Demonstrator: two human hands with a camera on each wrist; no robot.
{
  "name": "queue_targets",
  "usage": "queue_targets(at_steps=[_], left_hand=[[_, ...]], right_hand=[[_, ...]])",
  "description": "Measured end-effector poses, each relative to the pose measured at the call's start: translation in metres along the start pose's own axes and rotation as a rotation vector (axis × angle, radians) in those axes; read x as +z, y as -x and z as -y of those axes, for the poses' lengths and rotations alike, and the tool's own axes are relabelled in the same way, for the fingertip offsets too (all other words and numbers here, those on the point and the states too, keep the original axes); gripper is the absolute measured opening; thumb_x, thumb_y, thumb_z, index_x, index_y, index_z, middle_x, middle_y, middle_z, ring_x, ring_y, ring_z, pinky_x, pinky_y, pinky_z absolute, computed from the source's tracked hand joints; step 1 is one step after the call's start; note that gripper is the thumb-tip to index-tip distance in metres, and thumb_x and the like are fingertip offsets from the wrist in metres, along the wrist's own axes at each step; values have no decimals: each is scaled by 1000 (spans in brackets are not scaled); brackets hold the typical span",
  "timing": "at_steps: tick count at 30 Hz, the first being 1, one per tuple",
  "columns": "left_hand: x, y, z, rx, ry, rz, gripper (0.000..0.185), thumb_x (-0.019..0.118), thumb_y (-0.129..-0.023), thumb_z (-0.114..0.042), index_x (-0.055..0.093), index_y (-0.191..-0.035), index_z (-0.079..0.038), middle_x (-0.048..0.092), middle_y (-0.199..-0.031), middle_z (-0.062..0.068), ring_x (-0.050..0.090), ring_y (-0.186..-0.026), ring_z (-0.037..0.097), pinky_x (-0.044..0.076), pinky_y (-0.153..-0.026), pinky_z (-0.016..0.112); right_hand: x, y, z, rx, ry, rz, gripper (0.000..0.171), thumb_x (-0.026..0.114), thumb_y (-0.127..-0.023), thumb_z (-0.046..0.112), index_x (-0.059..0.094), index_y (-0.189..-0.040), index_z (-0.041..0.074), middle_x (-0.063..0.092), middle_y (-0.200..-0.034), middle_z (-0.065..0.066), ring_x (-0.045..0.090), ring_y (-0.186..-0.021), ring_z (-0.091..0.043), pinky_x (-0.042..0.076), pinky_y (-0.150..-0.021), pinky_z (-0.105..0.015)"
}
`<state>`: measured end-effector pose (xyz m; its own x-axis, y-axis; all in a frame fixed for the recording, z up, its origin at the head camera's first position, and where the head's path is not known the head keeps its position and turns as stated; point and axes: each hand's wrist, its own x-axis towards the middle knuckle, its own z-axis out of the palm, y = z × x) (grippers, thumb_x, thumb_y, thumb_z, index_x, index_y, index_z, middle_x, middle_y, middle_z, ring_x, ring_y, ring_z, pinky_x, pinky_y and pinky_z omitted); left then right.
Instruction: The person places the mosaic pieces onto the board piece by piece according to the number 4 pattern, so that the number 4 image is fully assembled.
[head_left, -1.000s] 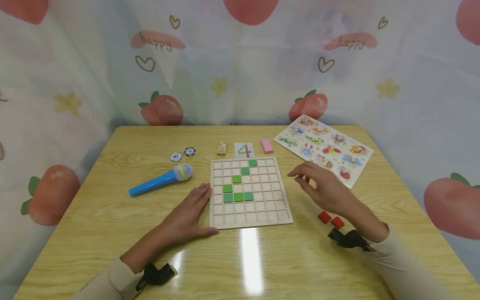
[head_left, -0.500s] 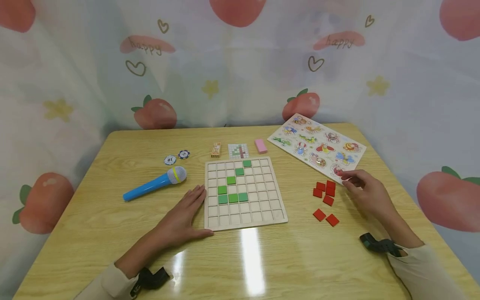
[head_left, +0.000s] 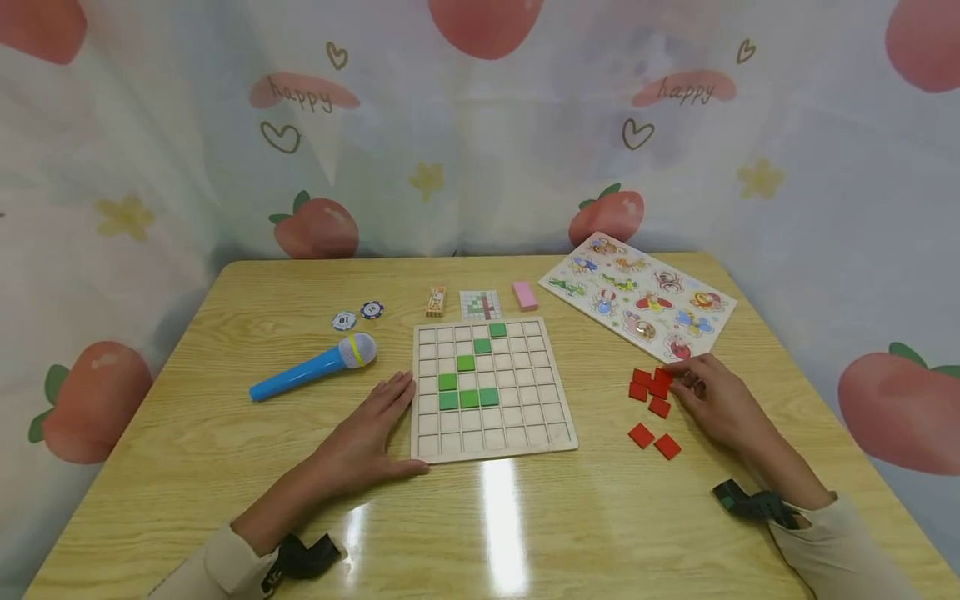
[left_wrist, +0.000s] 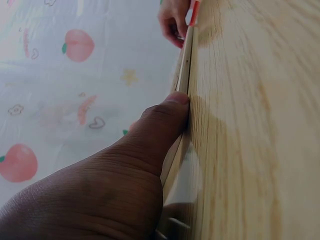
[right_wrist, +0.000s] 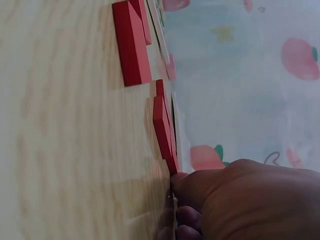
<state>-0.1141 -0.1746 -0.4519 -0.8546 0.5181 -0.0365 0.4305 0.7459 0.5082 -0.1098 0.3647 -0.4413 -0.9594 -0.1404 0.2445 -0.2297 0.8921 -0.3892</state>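
The left hand lies at the left edge of a wooden grid board, fingers extended along its side and thumb at the near corner. In the left wrist view its thumb presses the board's edge. Green square tiles sit in several of the board's cells. To the right, the right hand pinches the corner of a red square tile between thumb and index finger, its other fingers curled. That tile belongs to a loose cluster with other red tiles. In the right wrist view the thumb meets a red tile's end.
A patterned grid card lies behind the board, between a small box and a pink block. An insect puzzle board is at back right. A blue toy microphone and two poker chips lie left.
The right hand has moved from beside the board out to the right, then in to the red tiles, nudging the upper ones. The left hand stays at the board; the head view shifts slightly.
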Motion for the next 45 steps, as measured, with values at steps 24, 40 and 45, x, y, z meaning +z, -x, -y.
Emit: queue_targets(at_steps=[24, 40, 45], left_hand=[[0, 0, 1, 10, 1, 3, 124, 83, -81, -69, 22, -171, -9, 16, -181, 10, 18, -167, 40, 28, -133, 60], [-3, 1, 1, 8, 13, 10, 123, 83, -82, -68, 22, -171, -10, 15, -181, 10, 16, -168, 39, 28, -133, 61], [-2, 0, 1, 14, 14, 7, 123, 82, -82, -69, 21, -171, -10, 14, -181, 10, 16, -168, 39, 27, -133, 60]], right_hand=[[-2, -5, 3, 63, 18, 89, 29, 74, -90, 1, 64, -116, -6, 58, -104, -18, 53, -84, -18, 45, -66, -20], [-26, -36, 56, -173, 20, 73, 24, 77, -91, 0, 68, -113, 4, 61, -103, -8, 51, -84, -13, 47, -64, -20], [-16, -78, 107, -315, 10, 167, 22, 74, -94, 0, 68, -115, 6, 63, -108, -7, 56, -87, -18, 53, -69, -26]])
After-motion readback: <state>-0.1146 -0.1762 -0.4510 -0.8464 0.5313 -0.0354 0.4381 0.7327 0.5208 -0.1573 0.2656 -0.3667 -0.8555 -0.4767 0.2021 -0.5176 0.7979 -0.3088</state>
